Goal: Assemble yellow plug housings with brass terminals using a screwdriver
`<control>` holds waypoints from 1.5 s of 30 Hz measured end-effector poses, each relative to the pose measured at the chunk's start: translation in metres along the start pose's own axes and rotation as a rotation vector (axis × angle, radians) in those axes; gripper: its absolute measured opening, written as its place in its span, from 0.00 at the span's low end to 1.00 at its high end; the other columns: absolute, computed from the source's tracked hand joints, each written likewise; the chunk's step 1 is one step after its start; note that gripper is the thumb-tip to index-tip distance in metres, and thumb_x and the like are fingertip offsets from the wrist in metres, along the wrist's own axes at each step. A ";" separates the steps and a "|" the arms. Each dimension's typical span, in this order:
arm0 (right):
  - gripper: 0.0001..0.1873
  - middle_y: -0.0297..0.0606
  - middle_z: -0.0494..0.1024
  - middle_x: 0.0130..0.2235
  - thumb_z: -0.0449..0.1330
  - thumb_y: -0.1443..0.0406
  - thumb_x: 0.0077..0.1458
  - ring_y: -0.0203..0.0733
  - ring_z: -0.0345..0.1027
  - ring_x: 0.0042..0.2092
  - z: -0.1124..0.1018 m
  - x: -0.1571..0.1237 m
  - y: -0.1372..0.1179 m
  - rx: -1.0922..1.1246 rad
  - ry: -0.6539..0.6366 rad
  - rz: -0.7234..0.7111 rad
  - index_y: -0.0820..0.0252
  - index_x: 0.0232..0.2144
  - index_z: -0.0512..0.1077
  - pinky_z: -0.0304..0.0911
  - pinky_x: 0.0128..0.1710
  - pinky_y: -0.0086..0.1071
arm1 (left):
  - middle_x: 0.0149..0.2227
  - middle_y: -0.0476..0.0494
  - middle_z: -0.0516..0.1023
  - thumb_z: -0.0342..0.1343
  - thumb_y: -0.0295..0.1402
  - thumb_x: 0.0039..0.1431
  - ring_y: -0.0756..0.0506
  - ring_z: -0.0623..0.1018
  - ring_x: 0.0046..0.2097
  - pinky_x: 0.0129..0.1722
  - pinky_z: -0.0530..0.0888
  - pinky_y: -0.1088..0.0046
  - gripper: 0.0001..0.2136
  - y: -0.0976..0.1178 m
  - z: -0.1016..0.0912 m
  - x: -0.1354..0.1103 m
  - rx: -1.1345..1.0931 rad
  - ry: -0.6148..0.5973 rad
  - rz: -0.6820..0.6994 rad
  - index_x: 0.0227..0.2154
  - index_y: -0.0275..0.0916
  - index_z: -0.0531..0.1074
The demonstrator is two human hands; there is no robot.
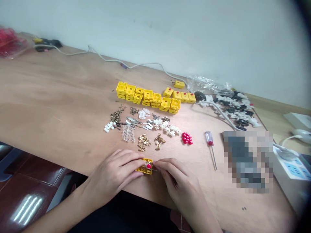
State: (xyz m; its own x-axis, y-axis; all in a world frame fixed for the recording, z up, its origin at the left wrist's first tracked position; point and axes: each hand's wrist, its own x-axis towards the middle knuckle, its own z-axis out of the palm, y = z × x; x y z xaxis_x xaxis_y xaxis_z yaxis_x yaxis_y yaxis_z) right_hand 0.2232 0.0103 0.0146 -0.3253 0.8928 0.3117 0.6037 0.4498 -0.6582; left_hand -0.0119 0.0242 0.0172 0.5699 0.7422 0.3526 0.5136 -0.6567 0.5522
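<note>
Near the table's front edge my left hand (pixel 116 173) grips a small yellow plastic housing (pixel 145 166) with a red button in it. My right hand (pixel 176 181) meets it from the right, fingertips pinched at the housing's edge; what they pinch is too small to see. Just beyond lie small parts in groups: brass contacts (pixel 143 141), clear pieces (pixel 128 133), white pieces (pixel 170 128), screws (pixel 116 116) and red buttons (pixel 187 138).
Several yellow housings (pixel 148 97) stand in a row further back, with finished ones (pixel 181 95) to their right. A red-handled screwdriver (pixel 210 142) lies at right, beside a blurred patch, a white power strip (pixel 291 165) and black-and-white parts (pixel 233 108). A cable (pixel 136 65) runs along the wall.
</note>
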 end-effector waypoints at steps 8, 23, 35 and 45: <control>0.14 0.38 0.82 0.39 0.52 0.75 0.67 0.38 0.78 0.40 0.001 -0.002 0.002 -0.106 0.004 -0.054 0.58 0.44 0.76 0.75 0.40 0.31 | 0.52 0.40 0.79 0.50 0.30 0.74 0.41 0.78 0.50 0.49 0.76 0.60 0.11 -0.001 0.002 0.001 0.027 -0.010 0.026 0.55 0.36 0.69; 0.17 0.37 0.82 0.38 0.49 0.79 0.66 0.40 0.74 0.37 0.004 0.000 -0.002 -0.274 0.009 -0.182 0.59 0.40 0.73 0.72 0.36 0.32 | 0.52 0.41 0.79 0.51 0.31 0.74 0.42 0.77 0.51 0.49 0.76 0.61 0.11 -0.002 0.005 -0.001 0.024 -0.011 0.016 0.55 0.38 0.69; 0.14 0.37 0.82 0.38 0.50 0.77 0.67 0.40 0.75 0.37 0.006 -0.002 0.003 -0.265 0.037 -0.160 0.59 0.40 0.74 0.72 0.36 0.32 | 0.52 0.42 0.77 0.54 0.34 0.72 0.41 0.75 0.55 0.59 0.72 0.59 0.10 -0.037 -0.042 0.010 0.230 0.204 -0.211 0.51 0.40 0.75; 0.15 0.37 0.82 0.39 0.48 0.74 0.69 0.39 0.75 0.37 0.004 -0.002 0.005 -0.274 0.007 -0.137 0.58 0.40 0.73 0.71 0.37 0.31 | 0.53 0.35 0.74 0.51 0.29 0.70 0.35 0.73 0.53 0.52 0.76 0.53 0.13 -0.072 -0.062 0.038 0.562 0.063 -0.172 0.49 0.36 0.79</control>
State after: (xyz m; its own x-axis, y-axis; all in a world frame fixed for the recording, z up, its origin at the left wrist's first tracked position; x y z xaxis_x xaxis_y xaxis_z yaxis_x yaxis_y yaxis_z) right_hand 0.2238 0.0107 0.0078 -0.4127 0.8232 0.3899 0.7289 0.5552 -0.4007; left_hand -0.0672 0.1078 0.0373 0.4181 0.8394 0.3474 0.8661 -0.4837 0.1264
